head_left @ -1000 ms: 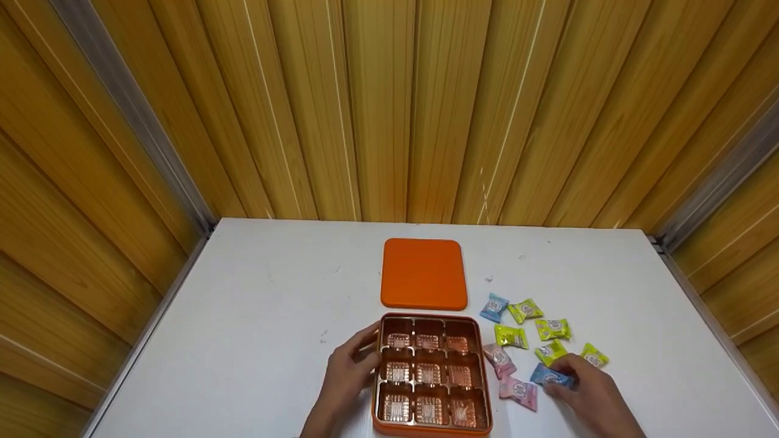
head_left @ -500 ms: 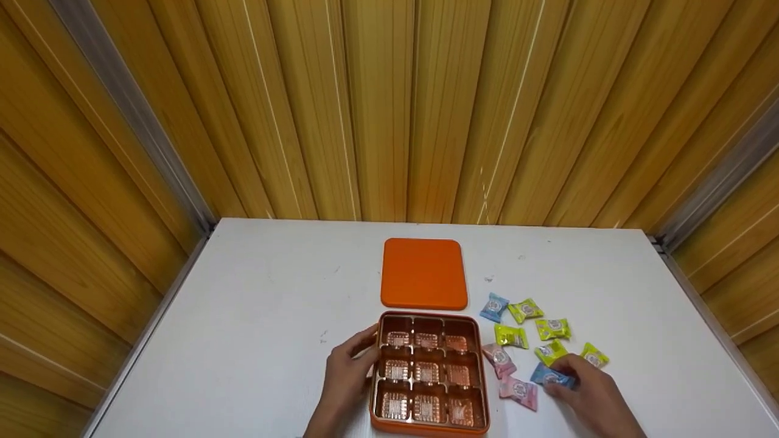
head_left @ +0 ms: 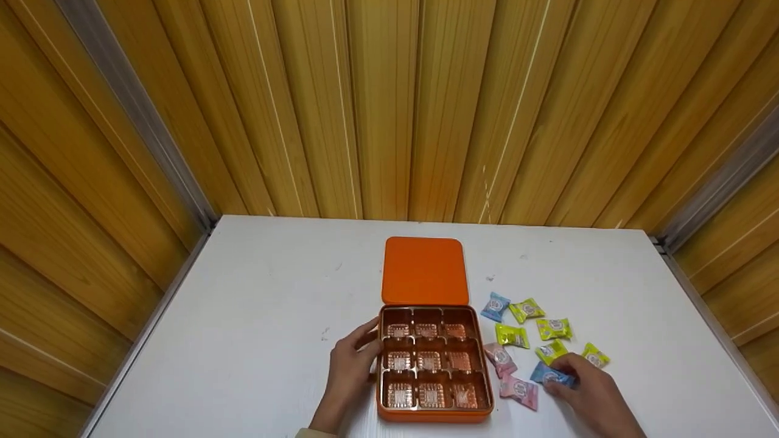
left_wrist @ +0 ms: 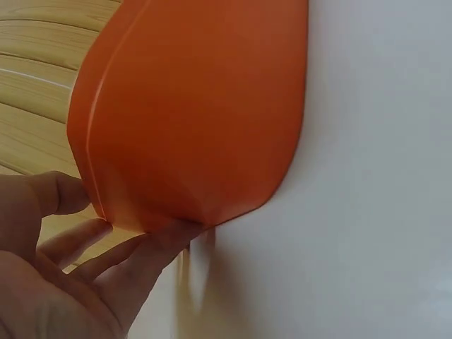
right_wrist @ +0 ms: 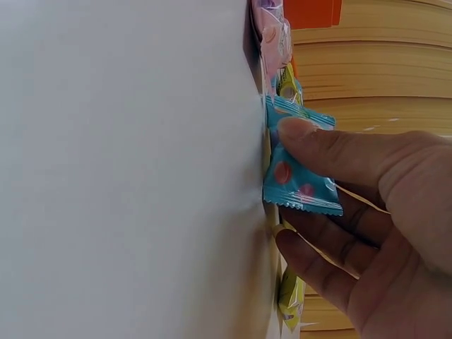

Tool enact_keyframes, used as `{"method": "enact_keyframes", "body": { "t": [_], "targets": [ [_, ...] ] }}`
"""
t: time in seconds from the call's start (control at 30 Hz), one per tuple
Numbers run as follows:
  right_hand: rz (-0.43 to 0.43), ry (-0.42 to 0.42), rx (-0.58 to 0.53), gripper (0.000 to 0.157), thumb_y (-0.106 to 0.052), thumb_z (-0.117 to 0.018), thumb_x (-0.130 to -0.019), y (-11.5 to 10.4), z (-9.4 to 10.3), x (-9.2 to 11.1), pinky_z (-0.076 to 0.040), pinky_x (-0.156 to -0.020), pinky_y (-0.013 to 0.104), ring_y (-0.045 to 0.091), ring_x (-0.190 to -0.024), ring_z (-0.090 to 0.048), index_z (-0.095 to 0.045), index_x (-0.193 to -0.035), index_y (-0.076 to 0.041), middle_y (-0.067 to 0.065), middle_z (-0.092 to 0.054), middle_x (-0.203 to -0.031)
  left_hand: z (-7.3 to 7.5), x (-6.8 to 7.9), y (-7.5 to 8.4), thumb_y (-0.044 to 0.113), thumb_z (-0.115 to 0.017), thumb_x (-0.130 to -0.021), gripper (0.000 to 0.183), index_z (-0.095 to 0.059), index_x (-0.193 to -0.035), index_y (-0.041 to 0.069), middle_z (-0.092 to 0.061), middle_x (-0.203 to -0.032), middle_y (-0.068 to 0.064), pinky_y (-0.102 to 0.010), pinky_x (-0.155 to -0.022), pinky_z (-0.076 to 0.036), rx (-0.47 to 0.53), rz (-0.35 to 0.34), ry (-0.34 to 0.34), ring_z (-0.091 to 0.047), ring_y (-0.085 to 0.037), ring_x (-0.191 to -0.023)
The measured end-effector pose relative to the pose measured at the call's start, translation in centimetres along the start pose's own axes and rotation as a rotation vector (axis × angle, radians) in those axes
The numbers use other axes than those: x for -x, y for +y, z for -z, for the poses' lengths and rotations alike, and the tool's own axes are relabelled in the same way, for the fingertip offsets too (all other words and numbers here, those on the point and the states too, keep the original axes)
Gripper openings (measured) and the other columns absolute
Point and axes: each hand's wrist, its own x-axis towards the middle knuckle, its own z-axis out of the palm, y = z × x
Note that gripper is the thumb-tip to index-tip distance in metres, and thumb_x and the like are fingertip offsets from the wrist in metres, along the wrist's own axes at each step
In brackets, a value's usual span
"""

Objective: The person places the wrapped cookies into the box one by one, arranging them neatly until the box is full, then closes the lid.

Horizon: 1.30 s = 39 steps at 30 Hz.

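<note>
An orange tin [head_left: 435, 417] with a copper-coloured plastic insert of several square compartments sits near the table's front edge. My left hand [head_left: 353, 368] holds the tin at its left side; in the left wrist view the thumb and fingers meet the orange wall [left_wrist: 198, 120] along its edge. To the right of the tin, my right hand [head_left: 590, 389] pinches a blue wrapped candy [head_left: 551, 376]. The right wrist view has the thumb lying across this blue candy [right_wrist: 296, 176], low against the table.
The orange lid [head_left: 425, 271] lies directly behind the tin. Several yellow-green candies [head_left: 554, 328], two pink ones [head_left: 518, 390] and another blue candy [head_left: 495, 306] lie scattered to the right on the white table [head_left: 255, 340]. Wood-patterned panels [head_left: 389, 109] surround the table.
The tin first shifts slightly left, then away from the person until its back edge is against the lid, with the left hand staying on it. The right hand stays in place on the blue candy.
</note>
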Motion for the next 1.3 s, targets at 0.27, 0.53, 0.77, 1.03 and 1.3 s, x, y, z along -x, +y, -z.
{"method": "enact_keyframes", "body": {
  "t": [0.27,0.53,0.77,1.03,1.3],
  "targets": [
    [0.016,0.021,-0.017,0.039,-0.012,-0.083,-0.093,0.2,-0.2,0.3,-0.051,-0.1,0.056,0.026,-0.104,-0.062,-0.067,-0.126,0.0,0.01,-0.07,-0.119,0.6,-0.3,-0.3,0.011,-0.067,-0.101,0.054,-0.058,-0.154,0.011,-0.063,-0.14,-0.028,-0.044,-0.063,-0.064,0.029,-0.059,-0.105,-0.068,-0.044,-0.119],
    [0.057,0.043,0.004,0.034,-0.01,-0.082,-0.093,0.3,-0.4,0.3,-0.052,-0.099,0.056,0.026,-0.105,-0.063,-0.069,-0.124,-0.001,0.007,-0.069,-0.116,0.6,-0.7,-0.5,0.01,-0.064,-0.102,0.055,-0.056,-0.156,0.013,-0.06,-0.143,-0.031,-0.043,-0.064,-0.065,0.007,-0.085,-0.123,-0.064,-0.05,-0.123],
    [0.134,0.118,0.07,0.03,-0.004,-0.083,-0.091,0.2,-0.6,0.7,-0.055,-0.093,0.049,0.023,-0.096,-0.06,-0.072,-0.118,-0.003,0.005,-0.068,-0.11,0.7,-0.7,-0.4,0.012,-0.065,-0.103,0.052,-0.057,-0.155,0.012,-0.061,-0.142,-0.031,-0.041,-0.066,-0.065,-0.042,-0.129,-0.119,-0.064,-0.052,-0.122],
    [0.085,0.098,0.048,0.028,-0.004,-0.082,-0.091,0.1,-0.3,0.6,-0.055,-0.097,0.054,0.025,-0.1,-0.064,-0.068,-0.115,-0.001,0.006,-0.069,-0.108,0.5,-0.8,-0.7,0.012,-0.066,-0.102,0.051,-0.06,-0.153,0.012,-0.063,-0.14,-0.028,-0.041,-0.067,-0.065,-0.027,-0.11,-0.104,-0.065,-0.049,-0.121],
    [0.135,0.158,0.034,0.028,-0.002,-0.085,-0.088,0.0,-0.5,1.2,-0.059,-0.09,0.046,0.024,-0.097,-0.067,-0.069,-0.111,-0.003,0.004,-0.07,-0.103,0.5,-0.8,-0.6,0.012,-0.067,-0.101,0.05,-0.061,-0.151,0.012,-0.064,-0.139,-0.027,-0.042,-0.071,-0.065,-0.043,-0.096,-0.087,-0.065,-0.048,-0.122]
  ]
}}
